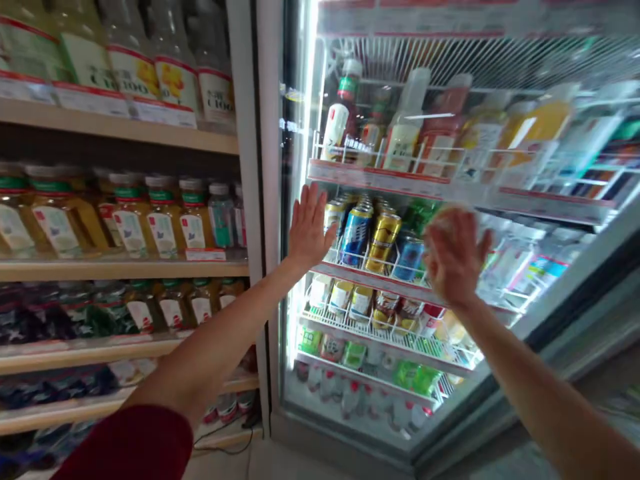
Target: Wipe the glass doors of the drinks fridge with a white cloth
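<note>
Clearly L hand [311, 225] empty, fingers spread; R hand [456, 257] blurred, looks unclenched too. Tall blue can [356, 235] just R of L hand, the nearer one; long axis approx. upright.

Holds both bare forearms [245, 303] outstretched; has bare left hand [310, 230] raised flat, with thumb apart, near the left edge of the grey-framed, glass-fronted refrigerator [345, 439]; holds blurred bare right hand [456, 257] up, farther right, with fingers parted.
</note>
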`<state>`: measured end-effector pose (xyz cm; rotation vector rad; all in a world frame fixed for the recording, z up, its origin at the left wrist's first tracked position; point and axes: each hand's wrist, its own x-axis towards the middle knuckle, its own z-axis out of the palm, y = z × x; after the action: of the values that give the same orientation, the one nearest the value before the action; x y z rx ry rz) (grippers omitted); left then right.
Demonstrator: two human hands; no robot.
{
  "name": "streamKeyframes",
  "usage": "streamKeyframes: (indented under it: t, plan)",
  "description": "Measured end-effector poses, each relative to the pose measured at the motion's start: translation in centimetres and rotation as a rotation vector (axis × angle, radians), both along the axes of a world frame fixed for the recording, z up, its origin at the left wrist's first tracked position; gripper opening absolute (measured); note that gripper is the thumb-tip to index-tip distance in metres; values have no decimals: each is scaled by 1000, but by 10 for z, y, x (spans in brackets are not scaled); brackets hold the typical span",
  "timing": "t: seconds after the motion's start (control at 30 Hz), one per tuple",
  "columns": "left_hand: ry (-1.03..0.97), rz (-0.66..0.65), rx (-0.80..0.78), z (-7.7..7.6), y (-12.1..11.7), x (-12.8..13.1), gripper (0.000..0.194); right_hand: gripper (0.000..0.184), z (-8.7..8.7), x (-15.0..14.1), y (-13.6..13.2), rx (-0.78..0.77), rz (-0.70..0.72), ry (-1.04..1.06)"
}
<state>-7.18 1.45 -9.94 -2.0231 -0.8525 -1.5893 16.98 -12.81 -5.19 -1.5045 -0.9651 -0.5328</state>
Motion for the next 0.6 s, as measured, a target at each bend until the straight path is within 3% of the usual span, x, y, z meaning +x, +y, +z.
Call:
streamKeyframes:
  t: [0.07, 0.13, 0.23, 0.4, 0.47, 0.6]
  plan:
    - [-9, 1, 28, -7, -1, 5, 67, 25, -9, 10, 11, -29, 45, -326]
    - [5, -1, 55, -14, -2, 9, 68, 33, -11, 24, 20, 70, -39, -608]
    - [27, 7, 75, -25, -3, 10, 70, 48, -22, 30, 30, 271, -181, -724]
    - [143, 61, 74, -51, -4, -6, 70, 62, -63, -7, 45, -121, 198, -1361]
    - [179, 101, 61, -66, -4, -16, 69, 60, -60, -18, 51, -125, 199, -1358]
    - [177, 185, -3, -94, -6, -32, 68, 57, -53, -31, 59, -51, 86, -1082]
